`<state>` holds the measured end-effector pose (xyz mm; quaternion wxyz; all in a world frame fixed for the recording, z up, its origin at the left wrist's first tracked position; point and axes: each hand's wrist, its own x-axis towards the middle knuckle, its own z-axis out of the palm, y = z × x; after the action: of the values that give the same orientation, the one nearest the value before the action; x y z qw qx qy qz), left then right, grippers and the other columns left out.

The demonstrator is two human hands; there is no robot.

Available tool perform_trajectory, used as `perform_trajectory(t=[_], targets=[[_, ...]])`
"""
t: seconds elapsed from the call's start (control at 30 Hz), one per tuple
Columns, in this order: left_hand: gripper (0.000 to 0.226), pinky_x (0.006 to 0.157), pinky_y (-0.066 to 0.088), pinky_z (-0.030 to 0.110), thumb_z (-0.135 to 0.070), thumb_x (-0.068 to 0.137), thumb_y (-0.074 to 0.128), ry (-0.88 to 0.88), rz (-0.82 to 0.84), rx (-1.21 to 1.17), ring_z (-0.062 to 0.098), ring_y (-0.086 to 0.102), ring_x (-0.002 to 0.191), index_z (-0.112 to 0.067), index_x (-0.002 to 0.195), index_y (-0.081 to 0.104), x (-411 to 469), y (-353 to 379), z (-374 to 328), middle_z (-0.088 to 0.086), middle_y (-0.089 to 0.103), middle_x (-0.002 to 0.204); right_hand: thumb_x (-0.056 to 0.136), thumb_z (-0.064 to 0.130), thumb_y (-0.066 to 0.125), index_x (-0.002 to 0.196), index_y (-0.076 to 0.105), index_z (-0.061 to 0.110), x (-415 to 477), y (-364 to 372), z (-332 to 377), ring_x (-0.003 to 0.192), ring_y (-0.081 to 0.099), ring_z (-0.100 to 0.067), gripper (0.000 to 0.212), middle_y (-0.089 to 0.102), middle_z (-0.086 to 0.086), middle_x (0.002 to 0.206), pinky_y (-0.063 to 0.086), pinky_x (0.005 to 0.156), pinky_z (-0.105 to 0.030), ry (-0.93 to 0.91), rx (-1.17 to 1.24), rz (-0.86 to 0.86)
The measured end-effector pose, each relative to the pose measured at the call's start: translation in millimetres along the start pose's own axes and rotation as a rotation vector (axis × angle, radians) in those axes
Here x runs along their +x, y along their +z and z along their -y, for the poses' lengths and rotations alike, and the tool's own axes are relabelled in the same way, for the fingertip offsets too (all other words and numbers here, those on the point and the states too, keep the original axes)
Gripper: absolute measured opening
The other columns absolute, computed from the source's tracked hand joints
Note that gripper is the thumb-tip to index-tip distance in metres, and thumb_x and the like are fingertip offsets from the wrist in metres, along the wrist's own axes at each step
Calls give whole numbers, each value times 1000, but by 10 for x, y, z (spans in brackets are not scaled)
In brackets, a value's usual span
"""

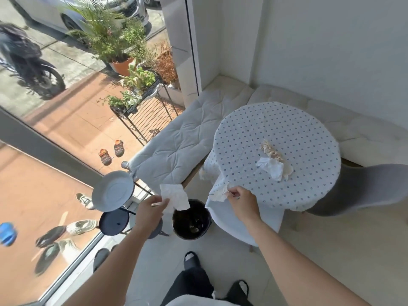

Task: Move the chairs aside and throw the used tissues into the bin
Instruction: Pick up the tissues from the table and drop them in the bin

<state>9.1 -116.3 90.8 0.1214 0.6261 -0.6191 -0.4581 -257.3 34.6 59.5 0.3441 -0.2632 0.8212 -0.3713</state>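
My left hand (150, 212) pinches a flat white tissue (174, 196) that hangs just above the left rim of the black bin (191, 219) on the floor. My right hand (241, 200) grips a crumpled white tissue (218, 194) at the near edge of the round table (276, 155) with its dotted cloth. More used tissues lie on the table top: a white wad (272, 168) and a brownish twisted one (270, 149). A grey chair (364, 188) stands at the table's right side. A white chair (234, 219) sits under the table's near edge, beside the bin.
A tiered metal stand with round trays (113, 191) stands left of the bin by the glass wall. A cushioned bench (176, 142) runs behind the table along the window and wall. My feet in black slippers (192, 260) are on the pale floor.
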Motion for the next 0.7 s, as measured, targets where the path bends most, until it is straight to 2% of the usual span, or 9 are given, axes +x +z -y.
perform_trajectory(t=[0.13,0.2,0.33,0.4,0.43,0.5,0.57,0.63,0.7], targets=[[19,87,64,52,-45,91,76,-34,-9,25,18,75,87,-27,97,77,210,-266,368,-9,78,95,100,27,66,112,75,20,-47,402,166,100,64,-10,16,68,14,99,44,83,-20,2,-39,46],[20,86,64,53,-43,92,76,-47,1,16,20,76,84,-24,99,77,328,-362,432,-7,78,91,100,27,66,110,75,20,-50,593,236,98,64,-10,15,68,13,100,43,79,-18,19,-50,48],[22,86,64,50,-50,88,75,-49,78,3,16,77,84,-31,100,77,697,-522,646,-11,78,95,100,29,66,115,75,20,-57,960,379,102,65,-12,20,71,10,106,45,85,-22,69,-92,31],[17,84,63,44,-46,89,76,-58,128,30,17,77,83,-30,97,76,845,-583,677,-11,79,96,100,30,66,114,75,21,-63,1149,449,98,63,-11,19,70,11,103,45,80,-21,113,-95,13],[12,77,63,38,-42,91,76,-56,151,47,17,77,79,-30,93,75,908,-612,677,-10,79,92,100,31,66,111,75,22,-67,1248,479,95,62,-10,17,69,12,102,44,74,-18,138,-87,4],[7,53,58,21,-35,93,76,-45,215,68,17,75,66,-29,90,73,1051,-637,712,-8,78,87,99,32,66,106,75,25,-79,1452,535,91,63,-6,13,72,14,101,41,68,-11,178,-70,-13],[8,42,49,12,-32,94,75,-21,277,97,21,75,70,-25,94,74,1217,-631,764,-4,78,88,98,31,66,98,73,31,-86,1645,596,87,64,-3,7,71,16,95,42,66,-10,208,-44,-22],[12,42,47,10,-31,94,75,-11,323,116,21,75,77,-20,97,76,1368,-621,807,-2,78,89,97,30,67,91,71,34,-88,1838,636,83,64,1,8,69,19,88,44,65,-15,236,-13,-28],[12,54,54,18,-33,93,76,-11,366,145,18,75,76,-20,95,76,1510,-585,850,-3,79,87,96,31,68,90,73,32,-67,2017,626,81,66,2,8,72,18,90,44,67,-19,265,17,-32]])
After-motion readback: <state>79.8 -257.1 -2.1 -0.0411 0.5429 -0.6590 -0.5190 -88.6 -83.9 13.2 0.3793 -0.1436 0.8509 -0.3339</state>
